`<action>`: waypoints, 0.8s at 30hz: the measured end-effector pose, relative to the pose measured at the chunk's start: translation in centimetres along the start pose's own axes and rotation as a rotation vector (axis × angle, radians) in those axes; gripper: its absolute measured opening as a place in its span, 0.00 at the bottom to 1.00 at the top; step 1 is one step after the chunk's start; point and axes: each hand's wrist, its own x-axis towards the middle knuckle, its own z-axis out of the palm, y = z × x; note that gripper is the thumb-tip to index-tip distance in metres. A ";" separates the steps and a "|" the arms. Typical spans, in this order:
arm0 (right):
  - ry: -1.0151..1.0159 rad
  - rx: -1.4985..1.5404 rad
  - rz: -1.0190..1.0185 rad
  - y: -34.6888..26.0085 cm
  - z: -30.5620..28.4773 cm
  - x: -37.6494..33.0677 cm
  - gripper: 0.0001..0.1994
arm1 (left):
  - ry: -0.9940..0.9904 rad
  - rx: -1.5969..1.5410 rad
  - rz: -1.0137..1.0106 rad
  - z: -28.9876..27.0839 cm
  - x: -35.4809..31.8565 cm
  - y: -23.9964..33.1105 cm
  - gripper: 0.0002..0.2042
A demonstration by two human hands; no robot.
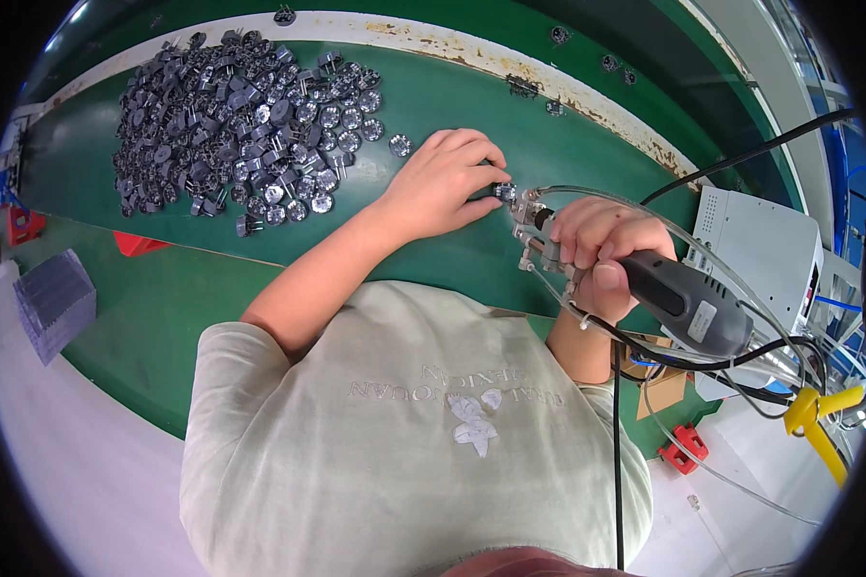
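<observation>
In front of you the green bench is curving across the view, with a chipped whitish rim running along its far edge. A heap of small parts is covering its left side, and a pale boxy machine is standing on your right. Beyond the near edge, a grey-violet bin is sitting to the left and a yellow tie is hanging to the right.

Your left hand is pinching a small dark part between thumb and fingers, just above the bench, close to the metal fittings at the tool's front end. Fingers and fittings are partly hiding that part, so its exact contact is staying unclear. Your right hand is wrapping closed around the black handheld tool, covering much of its front.

The tool is showing a rounded, vented body, with clear tubes and black cable trailing off it. The heaped parts are showing round, shiny faces, dark casings and thin pins.
</observation>
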 end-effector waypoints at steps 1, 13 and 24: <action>-0.007 -0.003 -0.003 0.1 0.1 0.0 0.13 | 0.004 -0.004 0.004 0.1 0.0 0.0 0.14; 0.014 0.062 -0.023 0.0 0.3 0.5 0.15 | -0.068 0.023 0.015 -0.8 0.5 0.9 0.15; 0.216 0.111 -0.155 -1.6 -2.1 -0.1 0.19 | 0.077 0.528 -0.338 -8.4 13.3 -11.5 0.16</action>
